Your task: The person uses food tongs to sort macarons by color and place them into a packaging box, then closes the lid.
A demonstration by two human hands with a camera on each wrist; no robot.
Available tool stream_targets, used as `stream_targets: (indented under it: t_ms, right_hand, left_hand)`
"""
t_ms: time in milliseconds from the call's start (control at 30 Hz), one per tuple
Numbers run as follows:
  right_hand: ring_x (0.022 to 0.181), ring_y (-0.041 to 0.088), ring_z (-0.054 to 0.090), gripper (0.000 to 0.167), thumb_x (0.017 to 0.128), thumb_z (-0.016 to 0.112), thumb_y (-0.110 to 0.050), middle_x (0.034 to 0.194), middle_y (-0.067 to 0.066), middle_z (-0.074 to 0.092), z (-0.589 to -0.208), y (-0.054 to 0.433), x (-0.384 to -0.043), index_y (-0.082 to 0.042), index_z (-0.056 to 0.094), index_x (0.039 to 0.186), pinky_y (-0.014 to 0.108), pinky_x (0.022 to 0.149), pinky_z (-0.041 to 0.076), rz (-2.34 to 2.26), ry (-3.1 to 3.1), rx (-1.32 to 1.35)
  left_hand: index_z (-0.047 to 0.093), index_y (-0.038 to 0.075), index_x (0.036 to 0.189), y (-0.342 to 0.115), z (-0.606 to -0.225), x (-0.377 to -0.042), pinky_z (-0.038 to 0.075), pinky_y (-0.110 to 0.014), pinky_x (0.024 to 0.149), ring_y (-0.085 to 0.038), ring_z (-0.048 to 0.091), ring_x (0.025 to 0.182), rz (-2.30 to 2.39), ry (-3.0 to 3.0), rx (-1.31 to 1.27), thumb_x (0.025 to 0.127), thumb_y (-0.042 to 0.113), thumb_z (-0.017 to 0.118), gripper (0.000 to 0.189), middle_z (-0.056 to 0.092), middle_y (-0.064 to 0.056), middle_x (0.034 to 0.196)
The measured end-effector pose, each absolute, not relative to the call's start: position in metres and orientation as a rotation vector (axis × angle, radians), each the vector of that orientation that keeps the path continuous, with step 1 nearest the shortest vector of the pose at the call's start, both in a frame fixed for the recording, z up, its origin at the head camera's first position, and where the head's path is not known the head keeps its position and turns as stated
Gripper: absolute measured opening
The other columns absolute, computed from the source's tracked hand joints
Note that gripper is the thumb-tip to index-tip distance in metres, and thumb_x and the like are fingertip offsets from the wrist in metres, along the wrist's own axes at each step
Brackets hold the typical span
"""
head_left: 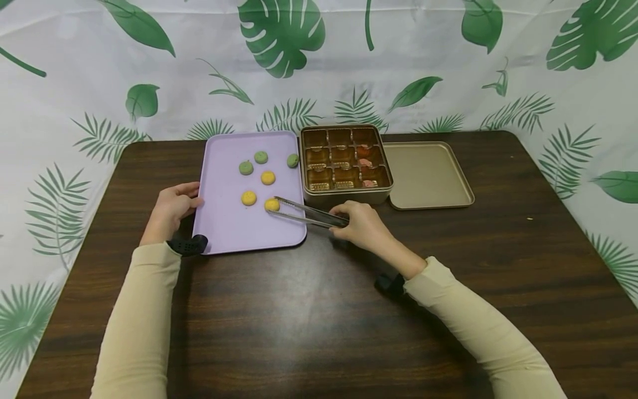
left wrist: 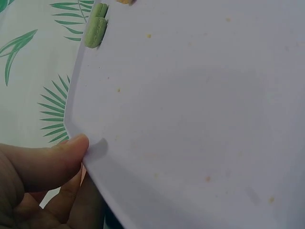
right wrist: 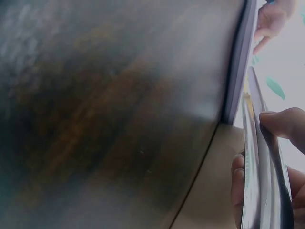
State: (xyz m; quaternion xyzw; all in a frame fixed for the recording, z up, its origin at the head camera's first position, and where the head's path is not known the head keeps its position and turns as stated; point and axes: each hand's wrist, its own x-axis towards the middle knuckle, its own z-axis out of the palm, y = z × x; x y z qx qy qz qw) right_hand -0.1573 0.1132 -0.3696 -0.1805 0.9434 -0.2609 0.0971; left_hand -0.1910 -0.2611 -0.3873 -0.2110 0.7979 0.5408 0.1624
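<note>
My left hand [head_left: 173, 209] grips the left edge of a lilac tray [head_left: 224, 221], thumb on top of the rim in the left wrist view. Metal tongs [head_left: 314, 215] are pinched in my right hand [head_left: 364, 224], which is over the table just right of the tray. Their tips lie on either side of a yellow macaron [head_left: 272, 204]. Two more yellow macarons, one nearer the middle [head_left: 268, 177] and one to the left [head_left: 248, 198], sit on the tray. Three green macarons [head_left: 261, 157] are near its far side, one of them by the right rim.
Right of the tray stands a gold tin [head_left: 349, 197] with a divided insert; its right column holds pinkish-red pieces [head_left: 365, 162]. A flat gold lid [head_left: 428, 174] lies beside the tin. A leaf-patterned cloth [head_left: 349, 66] hangs behind the dark wooden table [head_left: 279, 327].
</note>
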Motion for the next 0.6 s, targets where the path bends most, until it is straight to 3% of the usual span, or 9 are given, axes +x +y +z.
stream_targets:
  t_ms: [133, 233, 333, 467, 600]
  right_hand:
    - [0.061, 0.016, 0.048, 0.037, 0.082, 0.074, -0.020, 0.112, 0.014, 0.068, -0.363, 0.114, -0.157, -0.006, 0.068, 0.115, 0.031, 0.066, 0.045, -0.786, 2.796, -0.527]
    - [0.068, 0.020, 0.055, 0.038, 0.082, 0.073, -0.020, 0.116, 0.015, 0.067, -0.356, 0.115, -0.159, -0.006, 0.068, 0.116, 0.036, 0.070, 0.050, -0.812, 2.801, -0.512]
    - [0.094, 0.025, 0.064, 0.038, 0.081, 0.073, -0.021, 0.120, 0.015, 0.066, -0.350, 0.118, -0.161, -0.007, 0.068, 0.117, 0.042, 0.084, 0.053, -0.849, 2.807, -0.502]
    - [0.114, 0.031, 0.060, 0.039, 0.082, 0.073, -0.022, 0.123, 0.014, 0.065, -0.342, 0.124, -0.166, -0.006, 0.067, 0.118, 0.047, 0.095, 0.050, -0.896, 2.806, -0.494]
    - [0.116, 0.032, 0.058, 0.040, 0.084, 0.071, -0.021, 0.125, 0.016, 0.064, -0.335, 0.131, -0.170, -0.004, 0.065, 0.120, 0.048, 0.096, 0.049, -0.961, 2.787, -0.447]
  left_hand:
    - [0.029, 0.007, 0.150, -0.261, -0.386, -0.191, 0.033, -0.041, 0.116, -0.028, 0.037, 0.135, 1.536, 2.277, -0.608, 0.097, 0.005, 0.048, 0.056, 0.033, -0.014, 0.154]
    - [0.028, 0.007, 0.150, -0.261, -0.386, -0.191, 0.033, -0.041, 0.116, -0.028, 0.037, 0.135, 1.532, 2.278, -0.603, 0.097, 0.005, 0.048, 0.057, 0.033, -0.015, 0.154]
    - [0.028, 0.007, 0.150, -0.262, -0.386, -0.191, 0.033, -0.041, 0.115, -0.029, 0.037, 0.135, 1.533, 2.276, -0.600, 0.097, 0.005, 0.048, 0.057, 0.033, -0.015, 0.154]
    - [0.027, 0.007, 0.150, -0.263, -0.386, -0.190, 0.033, -0.040, 0.116, -0.028, 0.036, 0.136, 1.542, 2.265, -0.585, 0.097, 0.005, 0.048, 0.058, 0.032, -0.014, 0.154]
    - [0.027, 0.006, 0.150, -0.263, -0.385, -0.190, 0.033, -0.039, 0.116, -0.027, 0.036, 0.136, 1.549, 2.255, -0.575, 0.096, 0.005, 0.048, 0.058, 0.032, -0.014, 0.154]
